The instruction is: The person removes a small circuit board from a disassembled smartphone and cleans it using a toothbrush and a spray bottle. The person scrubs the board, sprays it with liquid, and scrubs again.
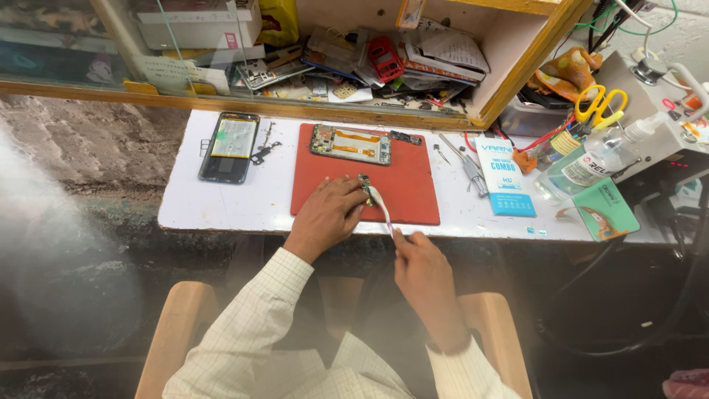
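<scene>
Two hands at work over red mat [347, 188] on desk [221, 203]. Left hand [329, 214]: fingers pinching small circuit board [365, 189] against mat. Right hand [421, 270]: fingers pinching white brush [379, 205], tip on board. Opened phone [351, 143] far on mat; removed back panel [230, 145] left.

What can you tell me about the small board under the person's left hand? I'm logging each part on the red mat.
The small circuit board is a narrow, greenish piece with metal parts, lying flat on the red mat near its front edge. The left hand pins it with its fingertips. The right hand holds a thin white brush-like tool whose tip meets the board. It lies apart from the opened phone farther back on the mat. Finer detail is too small to tell.
</scene>
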